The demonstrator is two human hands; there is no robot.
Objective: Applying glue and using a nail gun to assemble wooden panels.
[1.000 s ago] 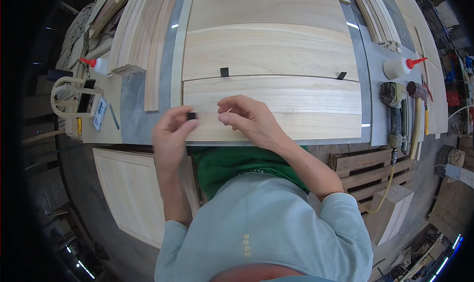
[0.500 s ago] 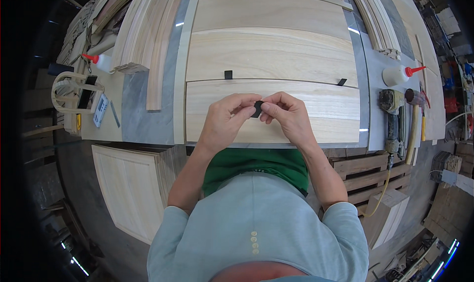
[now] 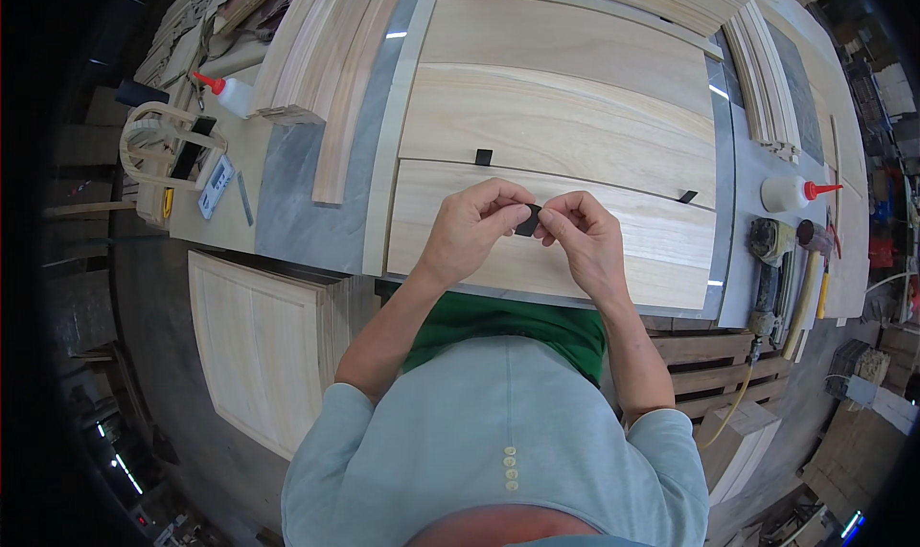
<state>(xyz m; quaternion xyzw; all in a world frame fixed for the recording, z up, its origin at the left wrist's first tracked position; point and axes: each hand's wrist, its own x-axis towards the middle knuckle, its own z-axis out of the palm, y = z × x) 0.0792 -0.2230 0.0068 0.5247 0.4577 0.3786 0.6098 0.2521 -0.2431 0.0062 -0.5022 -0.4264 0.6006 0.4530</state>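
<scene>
A small flat black piece is pinched between my two hands, above the nearest pale wooden board. My left hand grips its left side with thumb and fingertips. On the opposite side, the fingertips of my right hand close on its edge. Beyond my hands, two similar black pieces, a left one and a right one, stick out at the seam between the near board and the middle board. What the black piece is made of I cannot make out.
Wooden strips lie at left beside a glue bottle and a tape dispenser. At right are another glue bottle, a power tool with a yellow hose, and a mallet. Door-like panels stand below left.
The view has shifted, so the table appears turned and further right. Both hands still pinch the black piece between them, with the fingers slightly rearranged. The seam pieces remain in place.
</scene>
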